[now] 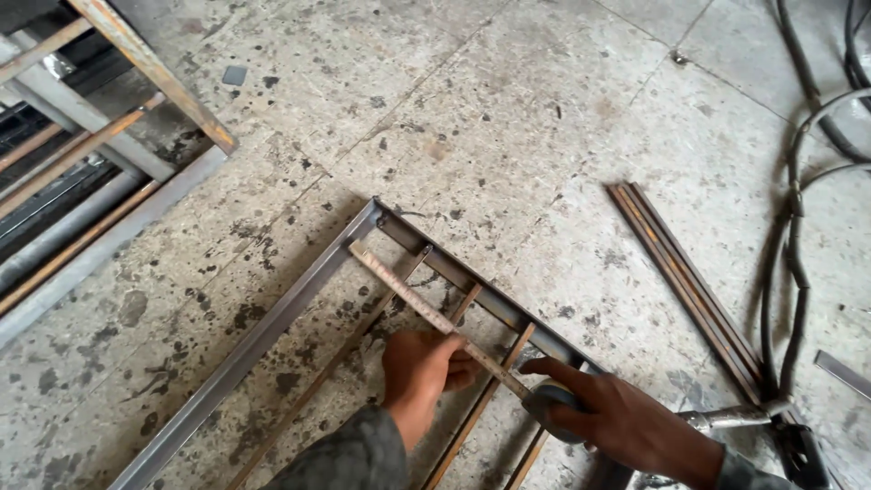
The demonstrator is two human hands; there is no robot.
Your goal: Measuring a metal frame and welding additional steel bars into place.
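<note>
2 hands work over 1 grey steel angle frame [272, 313] lying flat on the speckled, stained concrete floor [508, 109]. The frame's corner points away from the person; at least 4 thin rusty crossbars [472, 413] span it. The left hand [419, 372] pinches a yellowish measuring tape blade [408, 295] stretched diagonally to the frame's far side. The right hand [617, 419] is closed around the round grey tape case [547, 399], forefinger laid along its top. 1 bundle of rusty steel strips [685, 281] lies right of the frame, beside several looping black cables [798, 245]. 1 rusty rack of bars [82, 145] stands at upper left.
</note>
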